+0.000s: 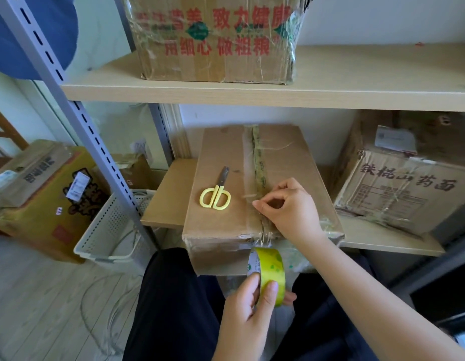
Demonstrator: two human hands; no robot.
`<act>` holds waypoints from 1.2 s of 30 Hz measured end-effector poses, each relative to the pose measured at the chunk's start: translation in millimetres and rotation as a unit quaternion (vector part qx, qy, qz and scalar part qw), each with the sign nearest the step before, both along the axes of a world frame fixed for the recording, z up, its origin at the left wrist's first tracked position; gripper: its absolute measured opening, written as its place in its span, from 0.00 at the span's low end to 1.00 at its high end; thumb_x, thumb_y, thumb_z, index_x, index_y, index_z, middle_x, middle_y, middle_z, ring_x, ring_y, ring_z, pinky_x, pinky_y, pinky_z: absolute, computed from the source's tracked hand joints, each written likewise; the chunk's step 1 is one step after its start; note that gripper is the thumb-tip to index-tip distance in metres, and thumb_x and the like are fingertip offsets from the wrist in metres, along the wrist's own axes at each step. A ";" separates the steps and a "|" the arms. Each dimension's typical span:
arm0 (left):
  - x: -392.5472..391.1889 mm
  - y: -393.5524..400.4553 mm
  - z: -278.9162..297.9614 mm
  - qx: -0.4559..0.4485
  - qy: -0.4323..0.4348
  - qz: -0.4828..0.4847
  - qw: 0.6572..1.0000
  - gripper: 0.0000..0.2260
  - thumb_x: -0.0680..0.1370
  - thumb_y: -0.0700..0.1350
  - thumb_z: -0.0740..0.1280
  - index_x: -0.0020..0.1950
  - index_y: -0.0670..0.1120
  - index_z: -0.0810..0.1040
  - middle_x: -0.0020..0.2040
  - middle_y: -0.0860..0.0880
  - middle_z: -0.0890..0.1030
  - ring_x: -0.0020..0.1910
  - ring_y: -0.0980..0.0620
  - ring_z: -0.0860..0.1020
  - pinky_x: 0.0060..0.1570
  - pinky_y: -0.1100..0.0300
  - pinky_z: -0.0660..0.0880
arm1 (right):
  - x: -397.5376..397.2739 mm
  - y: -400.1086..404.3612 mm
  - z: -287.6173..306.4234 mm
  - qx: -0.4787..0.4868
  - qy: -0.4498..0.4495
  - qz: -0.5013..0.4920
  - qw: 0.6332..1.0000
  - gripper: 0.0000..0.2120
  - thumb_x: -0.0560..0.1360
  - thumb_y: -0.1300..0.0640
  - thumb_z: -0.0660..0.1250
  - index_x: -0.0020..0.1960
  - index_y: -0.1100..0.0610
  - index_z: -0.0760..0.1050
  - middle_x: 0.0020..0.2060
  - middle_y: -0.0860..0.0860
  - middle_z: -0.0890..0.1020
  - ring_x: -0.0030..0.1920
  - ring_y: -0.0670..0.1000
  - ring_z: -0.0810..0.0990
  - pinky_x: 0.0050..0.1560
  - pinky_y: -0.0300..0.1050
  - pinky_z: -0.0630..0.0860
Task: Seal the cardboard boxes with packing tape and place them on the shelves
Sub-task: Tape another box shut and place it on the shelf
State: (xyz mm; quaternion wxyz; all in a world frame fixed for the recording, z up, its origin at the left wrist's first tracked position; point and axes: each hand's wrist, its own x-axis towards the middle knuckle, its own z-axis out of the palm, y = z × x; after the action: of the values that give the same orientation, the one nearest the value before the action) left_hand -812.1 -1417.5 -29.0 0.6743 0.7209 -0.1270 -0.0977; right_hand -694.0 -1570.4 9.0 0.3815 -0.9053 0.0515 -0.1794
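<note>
Nearest us, left hand [248, 303] grips one tape roll [270, 269]. Right hand [288, 207], fingers curled, pinches tape at one box's [218, 222] front edge. We count one scissors [216, 194].

Above the right hand [291, 207] pinching at the taped seam, open air up to the underside of the upper shelf board [252, 95]. Left of that pinch, scissors [216, 194] lying on the cardboard box [221, 225] top, bare cardboard around them. Right of it, a printed box [398, 188] close by. Below, the left hand [249, 306] gripping the tape roll [271, 269] against the box front, knees crowding both sides.
</note>
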 end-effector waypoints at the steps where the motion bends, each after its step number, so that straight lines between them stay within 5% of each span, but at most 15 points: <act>1: -0.2 0.8 0.0 0.001 -0.006 -0.001 1.000 0.11 0.81 0.49 0.60 0.53 0.44 0.80 0.45 0.52 0.87 0.47 0.54 0.85 0.51 0.64 0.77 | -0.5 0.9 -0.8 0.004 -0.006 -0.004 1.000 0.06 0.70 0.47 0.76 0.38 0.47 0.84 0.45 0.42 0.74 0.45 0.40 0.75 0.39 0.29 0.69; 5: -0.5 2.7 -3.2 0.007 -0.015 -0.001 1.000 0.11 0.82 0.49 0.60 0.53 0.44 0.80 0.45 0.54 0.87 0.47 0.55 0.84 0.52 0.62 0.77 | -3.4 0.1 1.5 0.008 0.004 -0.025 1.000 0.07 0.70 0.47 0.77 0.42 0.48 0.83 0.47 0.43 0.73 0.40 0.41 0.76 0.37 0.28 0.68; 9: -1.5 4.5 -8.5 0.018 -0.004 -0.005 1.000 0.13 0.81 0.50 0.61 0.53 0.42 0.79 0.45 0.53 0.87 0.48 0.54 0.84 0.54 0.58 0.77 | 1.3 -3.3 1.8 -0.027 0.034 -0.075 0.996 0.18 0.68 0.46 0.78 0.49 0.52 0.73 0.50 0.46 0.71 0.36 0.43 0.74 0.33 0.32 0.66; 19: 8.0 1.8 -14.5 0.021 -0.012 0.000 1.000 0.13 0.83 0.50 0.61 0.52 0.42 0.79 0.45 0.53 0.87 0.49 0.54 0.84 0.55 0.59 0.77 | 18.6 8.5 3.9 -0.175 0.064 -0.078 0.979 0.30 0.70 0.31 0.68 0.65 0.47 0.71 0.58 0.45 0.70 0.39 0.48 0.76 0.28 0.37 0.63; 23: 11.0 3.9 -16.9 0.005 0.002 -0.014 1.000 0.12 0.82 0.48 0.61 0.54 0.41 0.80 0.46 0.50 0.87 0.48 0.52 0.85 0.54 0.60 0.77 | 10.8 -4.1 3.6 -0.189 -0.067 0.062 0.978 0.27 0.75 0.34 0.63 0.69 0.47 0.73 0.64 0.44 0.72 0.55 0.49 0.76 0.49 0.47 0.76; 27: 17.1 8.7 -17.0 -0.018 0.022 -0.043 0.999 0.12 0.82 0.46 0.61 0.55 0.40 0.81 0.47 0.47 0.86 0.49 0.49 0.84 0.55 0.60 0.76 | -9.8 -28.1 -12.3 -0.363 -0.062 0.264 0.891 0.36 0.76 0.29 0.51 0.78 0.47 0.61 0.77 0.43 0.63 0.77 0.49 0.61 0.76 0.51 0.58; 32: 21.9 0.1 -14.1 -0.023 0.022 -0.062 0.998 0.17 0.85 0.46 0.55 0.54 0.41 0.82 0.47 0.47 0.86 0.51 0.50 0.84 0.55 0.62 0.76 | 0.8 -31.1 -30.8 -0.423 -0.122 0.231 0.867 0.31 0.79 0.37 0.49 0.76 0.52 0.66 0.73 0.48 0.70 0.73 0.52 0.69 0.65 0.52 0.76; 36: 29.9 -5.5 -37.6 0.020 -0.023 -0.044 0.999 0.15 0.85 0.46 0.56 0.51 0.43 0.80 0.43 0.48 0.85 0.45 0.50 0.84 0.52 0.60 0.77 | 10.2 -36.4 -26.3 -0.447 -0.130 0.221 0.857 0.29 0.80 0.39 0.49 0.74 0.52 0.69 0.71 0.49 0.73 0.70 0.51 0.73 0.59 0.48 0.80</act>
State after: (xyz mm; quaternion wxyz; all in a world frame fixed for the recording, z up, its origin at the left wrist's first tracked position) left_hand -782.2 -1423.0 -66.6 0.6516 0.7300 -0.1719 -0.1134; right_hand -683.8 -1606.8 -17.3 -0.0312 -0.9344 -0.2860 -0.2099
